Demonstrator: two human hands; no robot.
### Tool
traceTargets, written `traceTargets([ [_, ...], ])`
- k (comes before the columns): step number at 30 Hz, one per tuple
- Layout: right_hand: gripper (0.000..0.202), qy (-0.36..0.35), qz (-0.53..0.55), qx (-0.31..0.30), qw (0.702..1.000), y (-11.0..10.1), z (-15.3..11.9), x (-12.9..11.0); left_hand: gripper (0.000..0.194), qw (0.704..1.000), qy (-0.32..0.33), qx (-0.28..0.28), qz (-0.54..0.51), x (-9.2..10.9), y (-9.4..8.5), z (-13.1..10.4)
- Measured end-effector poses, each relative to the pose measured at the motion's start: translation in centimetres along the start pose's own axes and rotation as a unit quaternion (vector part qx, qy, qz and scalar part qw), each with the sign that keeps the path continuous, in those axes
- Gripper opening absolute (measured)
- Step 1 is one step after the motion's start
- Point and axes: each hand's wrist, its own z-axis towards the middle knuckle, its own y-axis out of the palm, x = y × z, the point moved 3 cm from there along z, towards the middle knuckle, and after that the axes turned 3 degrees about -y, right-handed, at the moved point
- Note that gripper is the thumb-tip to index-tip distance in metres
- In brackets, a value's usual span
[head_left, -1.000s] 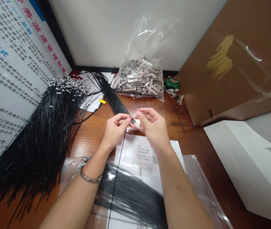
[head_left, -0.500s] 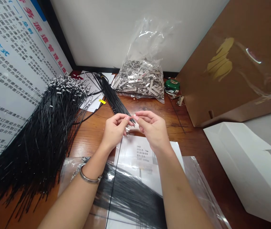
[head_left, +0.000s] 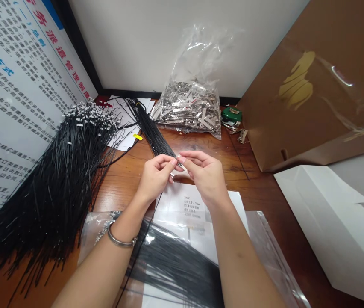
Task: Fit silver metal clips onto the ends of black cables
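My left hand [head_left: 157, 176] is closed in a pinch on a thin black wire [head_left: 143, 239], which trails down past my wrist to the bottom edge. My right hand [head_left: 205, 174] is also pinched, its thumb and fingertips meeting those of the left; a small shiny piece shows there, too small to make out. Just behind the fingertips lies a bundle of black wires [head_left: 153, 132], its near ends partly hidden. Under my forearms a clear plastic bag [head_left: 259, 239] of black wires rests over a printed white sheet [head_left: 169, 201].
A large heap of black wires with white ends [head_left: 57, 179] covers the left side. At the back stands a clear bag of metal strips [head_left: 188, 107], with a green tape measure [head_left: 231, 114] beside it. A brown box [head_left: 297, 94] and a white box [head_left: 332, 222] stand on the right.
The trailing black wire has swung left at its lower end. Both hands stay pinched together in nearly the same place, with the fingers shifted slightly.
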Motion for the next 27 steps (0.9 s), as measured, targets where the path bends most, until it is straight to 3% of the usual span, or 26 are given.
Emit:
traceTargets([
  [27, 0.023, 0.000, -0.004, -0.018, 1.000, -0.08, 0.04, 0.28, 0.027, 0.999, -0.015, 0.003, -0.036, 0.37, 0.33, -0.09],
])
